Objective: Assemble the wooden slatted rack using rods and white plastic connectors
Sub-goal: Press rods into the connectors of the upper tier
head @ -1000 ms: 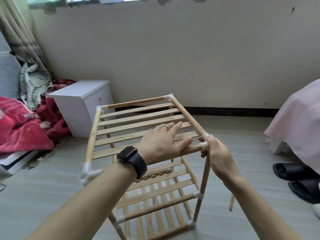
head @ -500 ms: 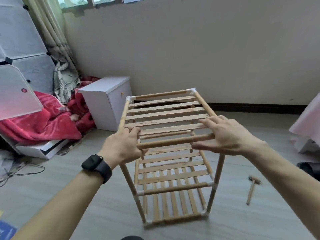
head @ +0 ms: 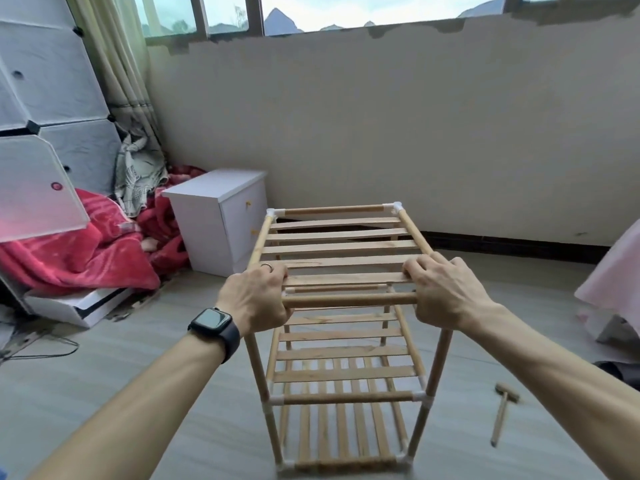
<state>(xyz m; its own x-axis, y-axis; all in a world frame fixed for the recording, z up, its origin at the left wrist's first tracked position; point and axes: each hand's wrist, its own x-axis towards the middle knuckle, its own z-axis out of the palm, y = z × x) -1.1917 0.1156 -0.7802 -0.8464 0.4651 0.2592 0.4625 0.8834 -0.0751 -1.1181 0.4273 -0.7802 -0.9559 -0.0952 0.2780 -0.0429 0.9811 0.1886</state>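
Rack [head: 341, 306] is standing upright on the floor [head: 138, 393], looks fully built. My left hand [head: 254, 299] and right hand [head: 441, 292] are both wrapped tight around the front top rod [head: 349, 300], probably pressing its ends into the corner connectors.

One rack [head: 341, 327] of three slatted tiers; top tier of five slats. Two hands: left [head: 254, 299], right [head: 441, 294], one at each near top corner. One mallet [head: 502, 412] on floor. One white cabinet [head: 221, 220]. One watch [head: 214, 327], one ring [head: 266, 267].
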